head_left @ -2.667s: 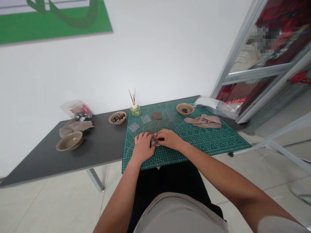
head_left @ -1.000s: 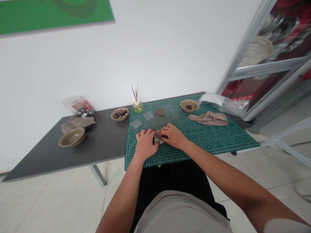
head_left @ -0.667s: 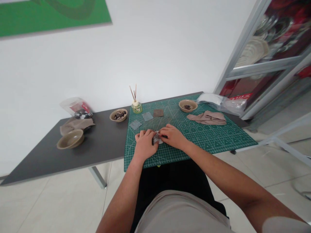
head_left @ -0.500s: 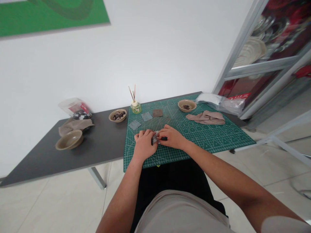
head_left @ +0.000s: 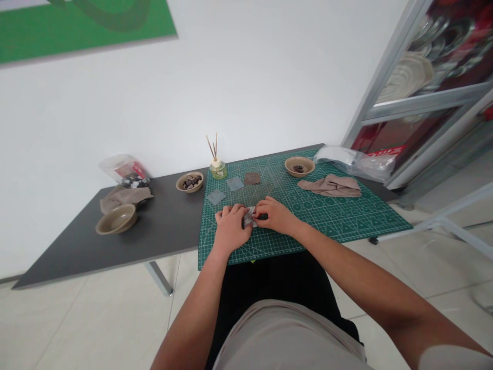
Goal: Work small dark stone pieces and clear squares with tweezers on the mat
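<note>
Fingers of the left hand (head_left: 232, 228) lie curled on the green mat (head_left: 331, 216) over the desk (head_left: 165, 221), tips by the far left corner of a small grey patch (head_left: 249, 217) and thumb by its near left corner; from where I stand they seem to hold it down. That patch sits between the two hands, right of the left fingers; both hands touch it, so neither is nearer. Too much is covered for me to tell its long axis. At its right edge a dark piece (head_left: 263, 217) lies roughly crosswise, and the fingers of the right hand (head_left: 278, 216), drawn together, appear to pinch it, their tips pointing left onto the patch. Whether they grip the patch too, I can't tell.
</note>
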Demonstrator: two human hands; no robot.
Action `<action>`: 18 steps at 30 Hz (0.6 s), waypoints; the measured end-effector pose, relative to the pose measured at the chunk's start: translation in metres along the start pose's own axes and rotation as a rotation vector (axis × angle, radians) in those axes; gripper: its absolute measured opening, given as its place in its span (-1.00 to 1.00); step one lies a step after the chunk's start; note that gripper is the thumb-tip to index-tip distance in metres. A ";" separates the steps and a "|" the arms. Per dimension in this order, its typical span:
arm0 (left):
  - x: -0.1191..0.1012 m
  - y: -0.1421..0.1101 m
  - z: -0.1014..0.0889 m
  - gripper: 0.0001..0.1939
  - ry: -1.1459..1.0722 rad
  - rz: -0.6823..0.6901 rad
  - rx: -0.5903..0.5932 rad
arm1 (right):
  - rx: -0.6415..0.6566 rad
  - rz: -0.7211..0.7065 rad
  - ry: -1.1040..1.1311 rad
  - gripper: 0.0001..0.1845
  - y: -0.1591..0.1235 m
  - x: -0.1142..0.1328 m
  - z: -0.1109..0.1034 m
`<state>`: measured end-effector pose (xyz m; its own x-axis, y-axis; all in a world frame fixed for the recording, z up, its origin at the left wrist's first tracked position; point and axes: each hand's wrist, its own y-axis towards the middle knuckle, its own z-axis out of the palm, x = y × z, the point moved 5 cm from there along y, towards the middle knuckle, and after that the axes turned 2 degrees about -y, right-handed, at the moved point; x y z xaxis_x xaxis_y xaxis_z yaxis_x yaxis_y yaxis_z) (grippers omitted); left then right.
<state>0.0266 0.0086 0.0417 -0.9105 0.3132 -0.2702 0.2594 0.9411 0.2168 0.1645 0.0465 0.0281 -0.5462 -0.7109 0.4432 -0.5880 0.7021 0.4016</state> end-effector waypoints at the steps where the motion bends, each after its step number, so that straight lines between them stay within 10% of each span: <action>1: 0.000 0.000 0.000 -0.70 -0.001 0.000 0.003 | -0.004 0.020 -0.007 -0.91 0.000 0.001 0.000; 18: -0.002 0.001 0.000 -0.71 0.000 -0.037 0.053 | 0.016 -0.007 -0.067 -0.93 0.005 0.008 0.004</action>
<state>0.0282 0.0086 0.0422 -0.9197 0.2785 -0.2767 0.2427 0.9573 0.1568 0.1544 0.0439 0.0303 -0.5802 -0.7174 0.3857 -0.6013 0.6967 0.3913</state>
